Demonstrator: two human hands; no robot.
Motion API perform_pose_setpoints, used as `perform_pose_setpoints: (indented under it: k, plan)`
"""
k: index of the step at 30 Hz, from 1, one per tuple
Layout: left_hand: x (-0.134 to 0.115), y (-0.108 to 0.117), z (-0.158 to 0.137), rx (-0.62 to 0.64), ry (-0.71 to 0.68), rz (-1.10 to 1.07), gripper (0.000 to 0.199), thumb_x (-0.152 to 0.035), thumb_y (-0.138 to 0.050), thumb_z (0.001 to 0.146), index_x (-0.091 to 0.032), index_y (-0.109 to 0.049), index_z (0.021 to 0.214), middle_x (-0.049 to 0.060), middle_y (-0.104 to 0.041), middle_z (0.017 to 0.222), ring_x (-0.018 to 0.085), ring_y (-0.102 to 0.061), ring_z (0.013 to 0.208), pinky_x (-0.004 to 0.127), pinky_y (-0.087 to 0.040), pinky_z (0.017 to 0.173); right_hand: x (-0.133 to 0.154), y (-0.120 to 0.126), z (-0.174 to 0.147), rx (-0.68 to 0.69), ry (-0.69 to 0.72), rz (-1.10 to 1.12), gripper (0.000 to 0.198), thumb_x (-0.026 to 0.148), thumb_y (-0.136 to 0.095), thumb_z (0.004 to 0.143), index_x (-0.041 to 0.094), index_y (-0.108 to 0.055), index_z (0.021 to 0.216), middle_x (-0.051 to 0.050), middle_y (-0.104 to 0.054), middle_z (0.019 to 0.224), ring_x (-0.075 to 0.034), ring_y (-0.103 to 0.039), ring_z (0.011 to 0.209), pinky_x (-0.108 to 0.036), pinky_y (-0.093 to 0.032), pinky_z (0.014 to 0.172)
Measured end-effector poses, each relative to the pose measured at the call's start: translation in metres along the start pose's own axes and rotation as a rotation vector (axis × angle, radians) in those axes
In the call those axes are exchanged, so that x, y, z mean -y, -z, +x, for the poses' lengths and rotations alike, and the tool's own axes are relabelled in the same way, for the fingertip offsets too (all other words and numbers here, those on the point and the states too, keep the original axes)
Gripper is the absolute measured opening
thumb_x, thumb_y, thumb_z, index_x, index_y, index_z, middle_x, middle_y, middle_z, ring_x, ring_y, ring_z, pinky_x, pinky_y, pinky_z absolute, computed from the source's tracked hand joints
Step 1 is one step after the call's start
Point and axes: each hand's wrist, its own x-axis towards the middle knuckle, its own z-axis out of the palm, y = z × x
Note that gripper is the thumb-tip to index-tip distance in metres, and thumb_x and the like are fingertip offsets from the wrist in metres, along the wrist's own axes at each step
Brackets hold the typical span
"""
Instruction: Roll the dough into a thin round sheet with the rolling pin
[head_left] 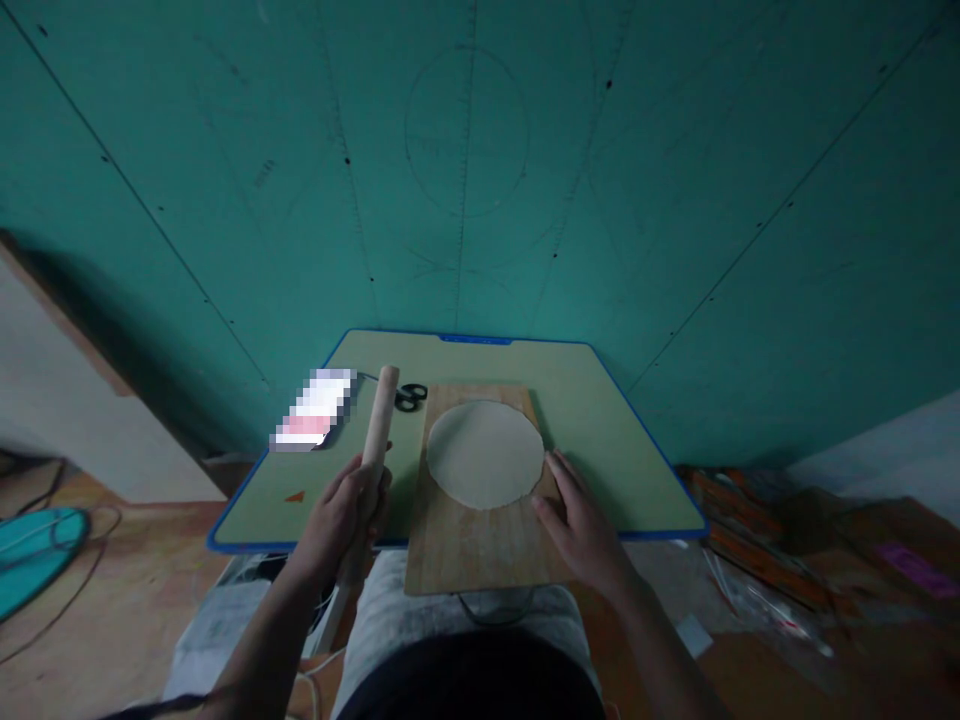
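A thin, roundish sheet of dough point(484, 454) lies flat on a wooden board point(480, 550), whose near end reaches past the table edge toward my lap. My left hand point(349, 508) is wrapped round a wooden rolling pin point(381, 415), held tilted upward to the left of the board. At the board's right side, my right hand point(574, 512) rests with thumb and fingers apart, the fingertips by the dough's right edge. Whether those fingertips touch the dough or only the board, I cannot make out.
The small table point(622, 440) has a blue rim and stands against a green wall point(465, 180). Black-handled scissors point(411, 397) lie behind the rolling pin. A blurred-out flat item point(315, 410) and a small orange triangular piece point(295, 496) are on the left.
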Motion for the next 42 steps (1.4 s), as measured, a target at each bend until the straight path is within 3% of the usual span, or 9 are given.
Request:
perform_pose_setpoints:
  k: [4, 11, 16, 25, 31, 38, 42]
  plan:
    - [0.0, 0.0, -0.001, 0.016, -0.02, -0.01, 0.051, -0.046, -0.06, 0.08, -0.02, -0.056, 0.123, -0.008, -0.053, 0.063, 0.01, -0.043, 0.037, 0.021, -0.036, 0.032, 0.001, 0.002, 0.01, 0.046, -0.04, 0.02, 0.067, 0.046, -0.047, 0.096, 0.014, -0.037, 0.154, -0.017, -0.038, 0.16, -0.029, -0.032, 0.149, -0.052, -0.031, 0.121]
    - [-0.003, -0.005, -0.003, 0.0, -0.021, -0.021, 0.054, -0.05, -0.062, 0.08, -0.018, -0.057, 0.123, -0.008, -0.052, 0.064, 0.008, -0.041, 0.038, 0.02, -0.036, 0.033, -0.005, 0.0, 0.035, 0.046, -0.056, -0.014, 0.063, 0.046, -0.046, 0.095, 0.012, -0.047, 0.148, -0.019, -0.041, 0.157, -0.03, -0.036, 0.147, -0.049, -0.031, 0.121]
    - [0.0, -0.002, -0.002, 0.014, -0.033, -0.018, 0.054, -0.051, -0.062, 0.082, -0.019, -0.057, 0.125, -0.008, -0.051, 0.064, 0.008, -0.04, 0.039, 0.019, -0.036, 0.032, -0.009, -0.004, 0.044, 0.001, -0.012, -0.003, 0.069, 0.048, -0.049, 0.094, 0.012, -0.041, 0.152, -0.021, -0.044, 0.155, -0.032, -0.038, 0.146, -0.054, -0.032, 0.119]
    - [0.001, -0.001, -0.002, 0.019, -0.01, -0.008, 0.054, -0.051, -0.062, 0.08, -0.016, -0.059, 0.121, -0.007, -0.053, 0.064, 0.008, -0.043, 0.038, 0.02, -0.035, 0.032, 0.027, -0.008, 0.086, 0.199, 0.184, -0.219, 0.067, 0.048, -0.046, 0.097, 0.008, -0.042, 0.151, -0.021, -0.033, 0.161, -0.034, -0.029, 0.15, -0.052, -0.03, 0.12]
    - [-0.002, -0.005, -0.002, 0.017, -0.007, 0.039, 0.054, -0.053, -0.058, 0.08, -0.014, -0.061, 0.118, -0.007, -0.052, 0.062, 0.008, -0.042, 0.037, 0.02, -0.034, 0.032, 0.042, -0.024, 0.097, 0.18, 0.239, -0.387, 0.072, 0.056, -0.05, 0.095, 0.007, -0.048, 0.147, -0.025, -0.036, 0.158, -0.04, -0.03, 0.148, -0.056, -0.026, 0.12]
    - [-0.003, -0.007, 0.0, 0.043, -0.022, 0.012, 0.058, -0.057, -0.061, 0.078, -0.012, -0.06, 0.115, -0.008, -0.05, 0.059, 0.008, -0.039, 0.034, 0.021, -0.033, 0.029, 0.051, -0.031, 0.11, 0.188, 0.298, -0.385, 0.071, 0.057, -0.053, 0.093, 0.01, -0.05, 0.146, -0.023, -0.039, 0.157, -0.04, -0.032, 0.147, -0.055, -0.027, 0.12]
    - [-0.004, -0.01, -0.004, 0.022, -0.021, -0.005, 0.056, -0.057, -0.06, 0.079, -0.013, -0.06, 0.114, -0.008, -0.051, 0.059, 0.008, -0.04, 0.034, 0.02, -0.033, 0.029, 0.053, -0.03, 0.111, 0.182, 0.275, -0.276, 0.066, 0.054, -0.057, 0.091, 0.012, -0.055, 0.142, -0.021, -0.042, 0.156, -0.04, -0.034, 0.146, -0.057, -0.028, 0.119]
